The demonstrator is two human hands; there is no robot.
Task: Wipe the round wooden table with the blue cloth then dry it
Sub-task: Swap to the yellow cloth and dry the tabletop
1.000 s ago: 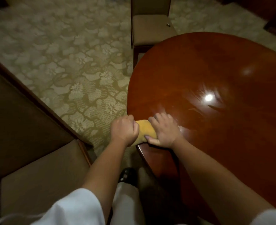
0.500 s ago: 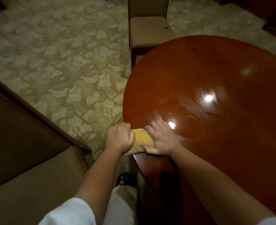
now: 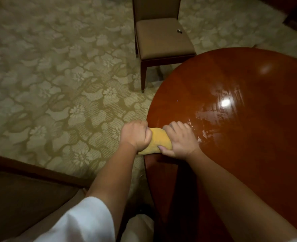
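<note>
Red-brown polished wood fills the right side: the round table (image 3: 240,137), whose curved left edge now sits further right in view than a second ago, with more patterned carpet (image 3: 56,84) showing to the left. The wet streaks on the tabletop near the bright light glare look wider than before. A chair (image 3: 160,37) stands beyond the table's far-left edge, its seat just beside the rim; another padded seat (image 3: 22,198) lies at the lower left, with open carpet between the two. The cloth (image 3: 159,140), yellow here rather than blue, stays bunched at the table's near-left edge, partly hanging past it. The left hand (image 3: 135,135) is fisted round the cloth's outer end, off the table. The right hand (image 3: 178,140) grips the other end, fingers curled over it, resting on the wood.
</note>
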